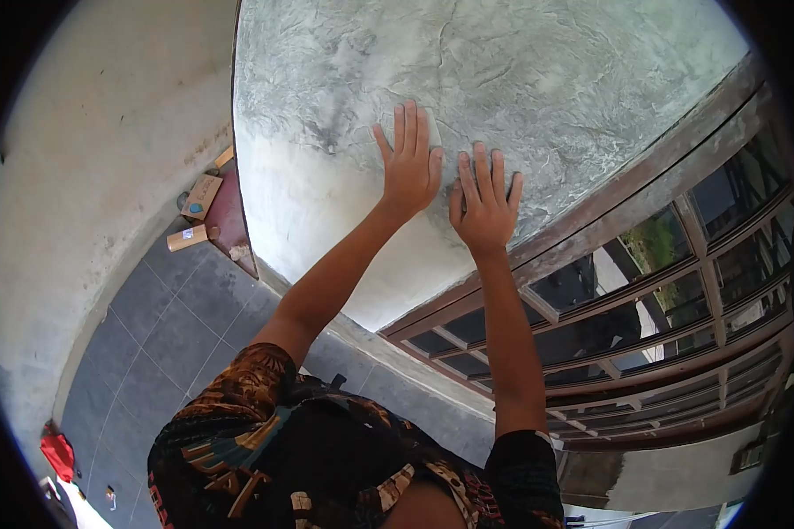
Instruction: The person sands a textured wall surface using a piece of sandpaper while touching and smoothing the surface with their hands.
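Observation:
Both of my arms reach up to a wall (344, 97) with a mottled grey, rough, wrinkled-looking finish that turns pale and smooth lower down. My left hand (408, 169) lies flat against it, palm to the surface, fingers stretched upward and somewhat apart. A small pale, flat patch (434, 130) shows beside its fingertips; whether it is a loose sheet under the hand or part of the wall, I cannot tell. A little lower and to the right, my right hand (487, 207) also rests on the wall with its fingers spread. Both palms are hidden.
A brown wooden window frame (582, 216) with glass panes runs along the right. On the left, a cardboard box (201, 196) and a tan roll-like object (188, 238) sit by a reddish surface (229, 212). Grey floor tiles (159, 344) lie below, with a red item (57, 454) at lower left.

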A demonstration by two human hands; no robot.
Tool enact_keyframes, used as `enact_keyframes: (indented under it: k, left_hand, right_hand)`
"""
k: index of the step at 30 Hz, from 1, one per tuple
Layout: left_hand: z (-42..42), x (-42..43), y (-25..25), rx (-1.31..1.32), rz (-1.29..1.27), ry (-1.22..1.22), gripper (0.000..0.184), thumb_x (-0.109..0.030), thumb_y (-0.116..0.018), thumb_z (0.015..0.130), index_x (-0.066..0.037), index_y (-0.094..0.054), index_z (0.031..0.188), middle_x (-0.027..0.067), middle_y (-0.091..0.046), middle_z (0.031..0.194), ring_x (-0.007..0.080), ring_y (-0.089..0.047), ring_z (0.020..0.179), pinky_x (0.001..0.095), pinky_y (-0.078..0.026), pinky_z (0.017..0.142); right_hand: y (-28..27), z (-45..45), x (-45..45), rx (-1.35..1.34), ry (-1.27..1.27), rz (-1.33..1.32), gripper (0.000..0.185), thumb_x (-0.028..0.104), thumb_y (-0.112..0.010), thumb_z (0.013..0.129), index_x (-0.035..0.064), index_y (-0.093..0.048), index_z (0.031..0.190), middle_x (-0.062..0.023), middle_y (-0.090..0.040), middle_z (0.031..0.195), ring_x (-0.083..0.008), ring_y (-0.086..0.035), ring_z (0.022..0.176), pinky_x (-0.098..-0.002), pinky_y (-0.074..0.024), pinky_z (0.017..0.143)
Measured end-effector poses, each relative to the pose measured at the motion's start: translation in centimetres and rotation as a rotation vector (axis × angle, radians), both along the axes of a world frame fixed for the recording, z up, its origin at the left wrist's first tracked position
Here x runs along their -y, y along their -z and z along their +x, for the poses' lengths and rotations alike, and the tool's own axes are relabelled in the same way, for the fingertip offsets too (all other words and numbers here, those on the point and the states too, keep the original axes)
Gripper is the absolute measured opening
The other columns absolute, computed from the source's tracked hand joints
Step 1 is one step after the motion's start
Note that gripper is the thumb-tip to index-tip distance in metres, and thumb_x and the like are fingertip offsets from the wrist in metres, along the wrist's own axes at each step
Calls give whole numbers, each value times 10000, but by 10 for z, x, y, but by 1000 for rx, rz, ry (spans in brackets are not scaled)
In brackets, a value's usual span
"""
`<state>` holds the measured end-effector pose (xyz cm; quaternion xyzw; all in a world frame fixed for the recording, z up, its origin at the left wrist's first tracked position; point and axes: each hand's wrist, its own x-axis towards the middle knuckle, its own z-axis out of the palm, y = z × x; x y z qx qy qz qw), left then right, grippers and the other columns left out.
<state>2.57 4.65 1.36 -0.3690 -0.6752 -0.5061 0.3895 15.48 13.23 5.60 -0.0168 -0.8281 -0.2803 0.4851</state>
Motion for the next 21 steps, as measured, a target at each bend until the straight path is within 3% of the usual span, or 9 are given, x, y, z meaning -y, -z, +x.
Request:
enact_keyframes:
  k: [2, 5, 7, 10, 12, 15, 16, 19, 21]
  left_hand:
    - [-6, 10, -64, -4, 108, 16, 644, -191, -417, 992, 109, -213, 1524, 321, -156, 1608, 475, -97, 1509, 657, 2, 1162]
    - [3, 6, -32, 48, 88, 57, 645, -203, -410, 999, 113, -209, 1524, 330, -156, 1604, 480, -83, 1510, 651, 17, 1163]
    - [18, -8, 46, 63, 32, 5, 640, -219, -428, 1001, 91, -237, 1527, 310, -188, 1605, 464, -118, 1509, 677, 5, 1152]
    - [13, -6, 20, 118, 24, -27, 639, -219, -426, 1004, 97, -234, 1525, 308, -181, 1608, 465, -114, 1510, 685, 11, 1146]
    - [2, 9, -52, 67, 104, 11, 651, -221, -393, 1012, 106, -178, 1533, 313, -125, 1618, 482, -54, 1512, 690, 29, 1139]
    - [4, 4, -28, 102, 93, 23, 652, -211, -397, 1010, 105, -174, 1534, 307, -119, 1622, 481, -38, 1514, 701, 32, 1132]
    - [11, -4, 10, 134, 44, -13, 647, -200, -395, 1010, 106, -171, 1535, 308, -111, 1623, 482, -32, 1513, 698, 32, 1134]
    - [26, -12, 45, 191, 19, -12, 641, -198, -388, 1016, 106, -168, 1535, 307, -104, 1625, 482, -24, 1513, 699, 34, 1133]
    - [15, -6, -12, 192, 51, -24, 636, -207, -380, 1023, 109, -169, 1533, 308, -103, 1624, 482, -25, 1512, 697, 32, 1133]
  right_hand:
    - [-3, -1, 1, 4, -1, 0, 435, 260, -563, 913, 195, -630, 1338, -16, -536, 1483, -236, -480, 1379, -528, -291, 1122]
    - [-1, 4, 2, 32, -11, -21, 426, 256, -564, 920, 193, -635, 1336, -25, -541, 1479, -251, -479, 1382, -535, -275, 1132]
    - [-3, 4, -1, 40, -32, -30, 424, 250, -573, 924, 191, -636, 1340, -33, -546, 1475, -267, -475, 1388, -544, -253, 1145]
    - [2, -1, -2, 7, -32, -23, 420, 246, -576, 921, 184, -641, 1330, -32, -545, 1475, -265, -475, 1388, -540, -258, 1142]
    - [0, 0, -1, -10, -24, 13, 417, 252, -551, 915, 176, -647, 1314, -22, -552, 1467, -238, -506, 1356, -521, -318, 1103]
    - [-3, 3, 1, 7, -25, 10, 419, 262, -537, 924, 171, -647, 1318, -22, -554, 1465, -238, -504, 1359, -518, -315, 1105]
    - [-3, 3, 0, 7, -25, 15, 419, 262, -537, 924, 171, -647, 1318, -22, -554, 1465, -238, -504, 1359, -518, -315, 1105]
    - [1, 2, -2, 39, -38, -22, 432, 255, -567, 921, 173, -631, 1340, -34, -530, 1488, -270, -452, 1406, -545, -260, 1139]
    - [1, 2, -3, 39, -27, -8, 436, 256, -562, 923, 172, -626, 1345, -36, -517, 1500, -270, -451, 1404, -554, -256, 1140]
